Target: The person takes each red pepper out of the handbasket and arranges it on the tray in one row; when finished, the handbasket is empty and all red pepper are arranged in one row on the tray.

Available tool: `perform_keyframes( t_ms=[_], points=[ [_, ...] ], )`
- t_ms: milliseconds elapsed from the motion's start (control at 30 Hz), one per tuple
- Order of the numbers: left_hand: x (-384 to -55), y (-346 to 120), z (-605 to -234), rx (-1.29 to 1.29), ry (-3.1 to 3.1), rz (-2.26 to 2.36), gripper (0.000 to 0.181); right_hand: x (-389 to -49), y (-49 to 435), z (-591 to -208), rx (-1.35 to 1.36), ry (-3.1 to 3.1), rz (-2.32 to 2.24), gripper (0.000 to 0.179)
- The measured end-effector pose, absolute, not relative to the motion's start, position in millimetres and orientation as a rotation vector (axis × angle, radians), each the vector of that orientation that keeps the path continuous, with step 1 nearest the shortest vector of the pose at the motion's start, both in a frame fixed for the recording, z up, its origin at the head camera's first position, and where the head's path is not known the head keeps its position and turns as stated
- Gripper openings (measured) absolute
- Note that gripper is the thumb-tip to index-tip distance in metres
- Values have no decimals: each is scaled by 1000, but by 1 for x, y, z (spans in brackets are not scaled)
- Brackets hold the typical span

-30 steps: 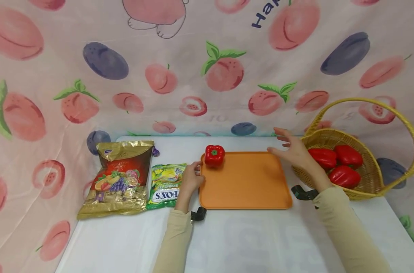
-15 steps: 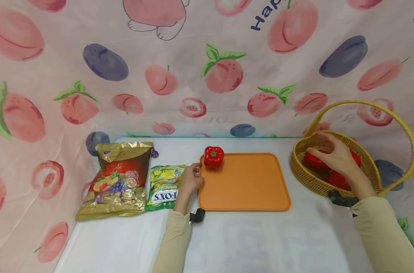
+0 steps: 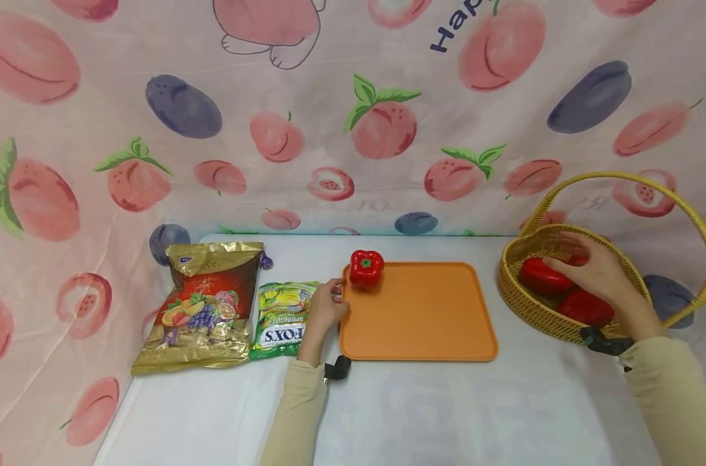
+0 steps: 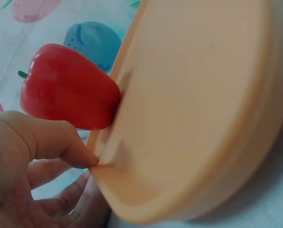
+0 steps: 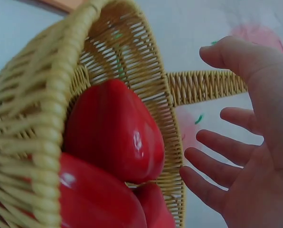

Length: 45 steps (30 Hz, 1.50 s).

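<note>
The left hand pinches the tray, where a tug could topple the pepper beside it; the right hand, spread and empty, hovers over the basket.

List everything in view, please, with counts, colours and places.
Table: 1, white, foreground
Tray: 1, orange, mid-table
Basket: 1, yellow, table's right end
Basket peppers: 3 visible, red, inside it
Lone pepper: 1, red, tray's far-left corner
Candy bag: 1, gold and red, table's left end
FOX'S bag: 1, green and yellow, beside candy bag
Small item: 1, purple, by candy bag's top right
Backdrop: 1, pink fruit print, behind table
Wrist cameras: 2, black, on wrists
Sleeves: 2, beige, on forearms
Left hand: 1, bare, pinching tray's left rim
Right hand: 1, bare, over basket
</note>
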State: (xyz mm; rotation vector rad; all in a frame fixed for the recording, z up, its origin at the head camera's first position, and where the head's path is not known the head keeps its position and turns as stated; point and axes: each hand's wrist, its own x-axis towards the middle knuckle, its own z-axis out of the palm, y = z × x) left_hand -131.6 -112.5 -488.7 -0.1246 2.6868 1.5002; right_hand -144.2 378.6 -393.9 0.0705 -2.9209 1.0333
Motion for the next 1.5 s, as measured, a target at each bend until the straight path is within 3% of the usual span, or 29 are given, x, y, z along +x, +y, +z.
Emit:
perform_keyframes(
  t_ms=[567,1067,1500],
  points=[
    [-131,-113,-488,-118,2682,1515,54,-158,393,-395,142,-3013,930,76],
    [-133,-114,-492,-98,2709,1487,53,-164,395,-394,249,-3267,852,92],
    [-132,-114,-492,-101,2705,1500,54,-167,395,-399,349,-3399,655,94]
  ],
)
